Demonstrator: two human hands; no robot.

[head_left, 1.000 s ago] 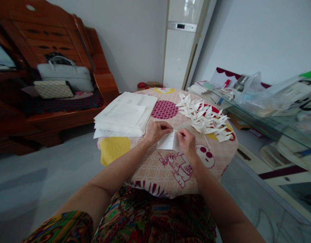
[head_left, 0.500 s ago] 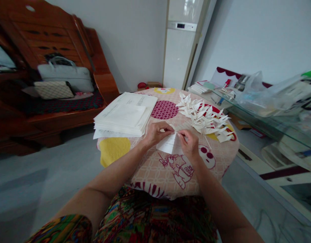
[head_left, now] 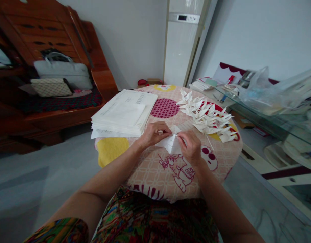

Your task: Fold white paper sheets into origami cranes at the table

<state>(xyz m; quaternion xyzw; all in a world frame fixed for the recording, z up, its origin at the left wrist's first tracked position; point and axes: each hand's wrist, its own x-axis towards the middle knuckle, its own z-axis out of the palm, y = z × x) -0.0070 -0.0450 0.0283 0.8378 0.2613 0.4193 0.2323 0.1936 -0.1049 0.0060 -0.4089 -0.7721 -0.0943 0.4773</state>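
A small white sheet of paper (head_left: 171, 145) with creases in it stands partly folded between my two hands. My left hand (head_left: 155, 135) pinches its left side between thumb and fingertips. On the other side my right hand (head_left: 190, 143) is closed on the paper's right part, fingertips close to the middle crease. Just beyond the right hand lies a pile of folded white paper cranes (head_left: 206, 116). To the left of my left hand rests a thick stack of printed paper (head_left: 115, 114), a smaller sheet on top.
A patterned cloth covers the round table (head_left: 145, 172). At right stands a glass-topped cabinet (head_left: 269, 125) with plastic bags (head_left: 262, 84) and papers. A wooden bench (head_left: 102, 76) holding a grey handbag (head_left: 63, 72) is at left. A tall white cabinet-like unit (head_left: 179, 50) stands behind.
The paper has folded further, its middle crease now standing out towards me, and my fingertips have shifted slightly along its edges. The view has tilted a little.
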